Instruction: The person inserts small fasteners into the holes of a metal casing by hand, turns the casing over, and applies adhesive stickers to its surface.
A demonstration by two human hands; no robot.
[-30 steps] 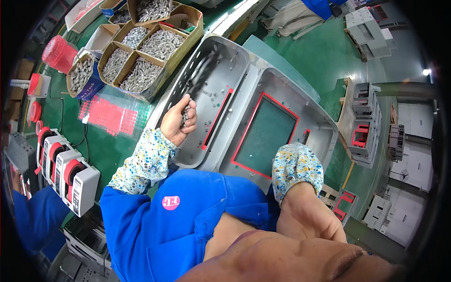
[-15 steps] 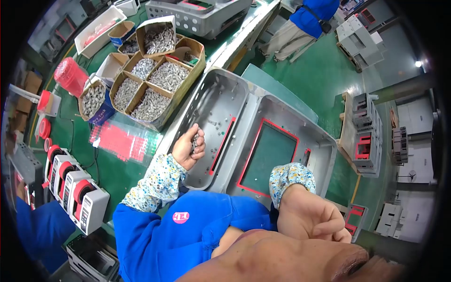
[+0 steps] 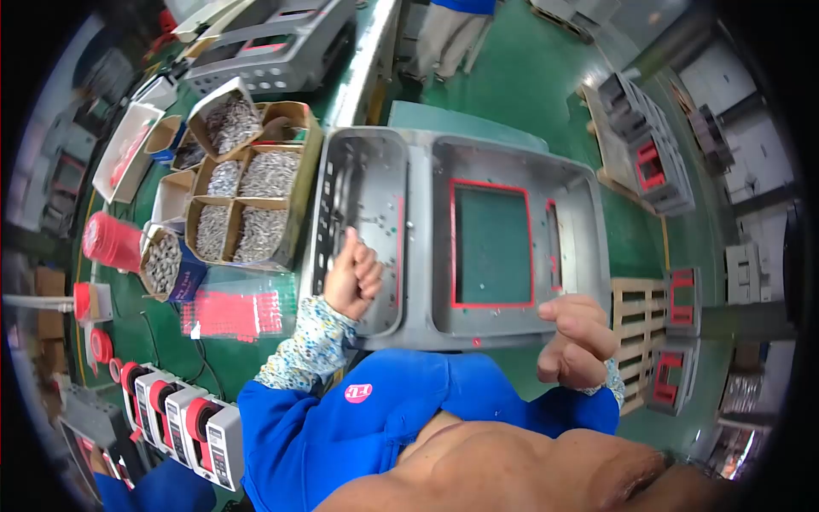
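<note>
Beneath and beyond the fisted left hand (image 3: 354, 282), contents hidden, and the half-open, seemingly empty right hand (image 3: 582, 341), the grey casing (image 3: 419, 247) looks stiff, fairly heavy, best gripped by opposite rims.

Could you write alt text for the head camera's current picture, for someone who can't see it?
A person's left hand is closed and the right hand loosely curled at a large grey casing with a red-edged opening; a divided cardboard box of small metal parts stands to the left.
</note>
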